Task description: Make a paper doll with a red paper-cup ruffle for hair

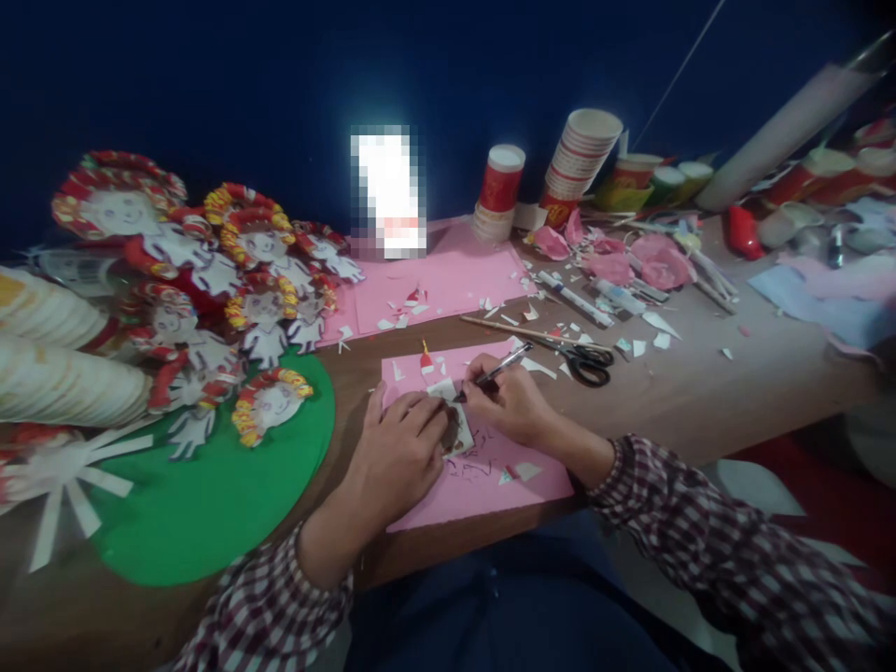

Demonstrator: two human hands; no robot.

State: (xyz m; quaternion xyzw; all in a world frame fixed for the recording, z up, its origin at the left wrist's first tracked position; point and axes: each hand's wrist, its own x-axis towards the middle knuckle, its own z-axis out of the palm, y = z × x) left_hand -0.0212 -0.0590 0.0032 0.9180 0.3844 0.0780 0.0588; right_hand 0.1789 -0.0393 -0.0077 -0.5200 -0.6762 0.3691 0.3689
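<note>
My right hand [512, 403] is closed around a pen [510, 360], its tip against a small white piece of paper [462, 441]. Fingers of my left hand [402, 457] lie over the left side of that piece, flat and slightly apart, so part of it is hidden. Under both hands is a pink sheet [536, 485] with dark pen marks. Small white scraps and a red-and-yellow cutout [426, 358] rest on this sheet. Black-handled scissors [589, 364] and a thin wooden stick [500, 328] lie just beyond my right hand.
Paper dolls with red and yellow rims [270, 411] stand at the left, some on a green oval sheet [245, 523]. Stacked paper cups [584, 154] are at the back. Markers [578, 301], pink crumpled paper [662, 261] and scraps cover the right side.
</note>
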